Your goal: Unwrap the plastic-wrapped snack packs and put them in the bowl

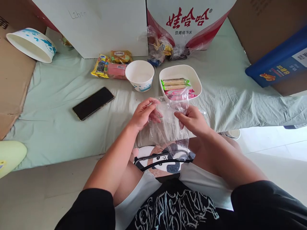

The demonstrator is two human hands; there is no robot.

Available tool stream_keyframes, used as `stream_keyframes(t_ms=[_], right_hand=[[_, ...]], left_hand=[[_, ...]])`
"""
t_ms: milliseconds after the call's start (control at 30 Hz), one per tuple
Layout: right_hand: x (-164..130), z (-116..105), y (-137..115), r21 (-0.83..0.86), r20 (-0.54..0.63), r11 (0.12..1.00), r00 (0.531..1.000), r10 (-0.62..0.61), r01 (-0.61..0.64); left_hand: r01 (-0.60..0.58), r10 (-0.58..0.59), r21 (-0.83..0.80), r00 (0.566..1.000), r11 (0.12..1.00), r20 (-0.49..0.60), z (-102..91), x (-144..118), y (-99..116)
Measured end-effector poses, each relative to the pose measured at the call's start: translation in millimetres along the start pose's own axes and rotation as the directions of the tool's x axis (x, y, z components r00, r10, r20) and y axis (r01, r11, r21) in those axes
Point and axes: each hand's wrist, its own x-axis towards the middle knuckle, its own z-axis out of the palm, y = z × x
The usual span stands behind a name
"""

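- Left hand (pixel 144 113) and right hand (pixel 193 120) both raised over the lap, near the front edge of the pale green sheet (pixel 59 127), with a clear plastic bag (pixel 169 127) between them.
- Left hand: fingers curled, tips pinching the left side of the bag's upper edge.
- Right hand: fingers bent and pressed together on the right side of the same edge, thumb on top.
- Bag hanging down from the two hands, crumpled and transparent, lower end reaching the panda print (pixel 163 159) on the clothing.
- Just behind the hands, a white square bowl (pixel 193 75) on the sheet, holding wrapped snack packets: green-edged ones (pixel 175 83) and pink ones (pixel 178 93) under them.
- Left of that bowl and close beside it, a round white paper cup (pixel 139 75) with a blue pattern low on its wall, standing upright.
- Behind the cup, a small pile of snack packs (pixel 111 64) in yellow, pink and orange wrappers.
- Further left, a dark phone (pixel 93 103) lying flat with the screen up, well apart from the hands.
- At the far left, a second paper bowl (pixel 31 44) tilted on its side on cardboard.
- At the back, a white carton (pixel 189 19) with red characters, and crumpled clear bags with snacks (pixel 160 48) leaning against it.
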Motion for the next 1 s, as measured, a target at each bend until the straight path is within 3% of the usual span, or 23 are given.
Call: stream_keyframes(t_ms=[100,167,267,367,467,600,700,800,867,1000], right_hand=[[0.5,-1.1,0.7,0.053,-0.013,0.991,0.993,-0.119,0.119],[1.1,-1.7,3.5,0.071,-0.040,0.977,0.980,-0.196,0.199],[0.3,-3.8,7.8,0.014,-0.045,0.960,0.959,-0.279,0.280],[-1.5,-8.4,12.5,-0.077,0.006,0.921,0.924,-0.383,0.382],[-1.7,-13.7,17.9,-0.099,0.035,0.858,0.864,-0.503,0.504],[-1.0,-18.2,18.0,-0.214,-0.071,0.766,0.772,-0.631,0.606],[-2.0,-19.8,12.7,-0.271,-0.144,0.752,0.747,-0.649,0.601],[-2.9,-19.9,10.4,-0.186,-0.251,0.829,0.790,-0.559,0.528],[-2.4,-19.4,12.0,-0.051,-0.278,0.898,0.857,-0.433,0.437],[-0.3,-18.4,18.0,0.193,-0.168,0.954,0.966,-0.198,0.229]], left_hand=[[-0.047,0.046,-0.045,0.999,0.998,-0.026,-1.5,-3.6,6.9],[-0.016,0.017,-0.053,0.999,0.998,0.031,-3.4,-6.6,11.8],[0.168,-0.175,0.048,0.957,0.985,0.232,-6.2,-7.0,12.9],[0.259,-0.283,0.119,0.913,0.958,0.292,-6.3,-4.0,6.4],[0.191,-0.197,0.047,0.942,0.980,0.271,-4.6,-3.2,0.9],[0.091,-0.069,-0.090,0.974,0.992,0.218,-4.2,-6.7,1.9],[0.047,-0.025,-0.135,0.986,0.990,0.165,-4.9,-7.4,4.5],[0.000,0.017,-0.135,0.992,0.991,0.123,-4.8,-5.1,6.9],[-0.032,0.043,-0.125,0.995,0.992,0.088,-4.5,-2.9,8.5],[-0.125,0.127,-0.081,0.992,0.989,0.014,-5.7,0.2,10.5]])
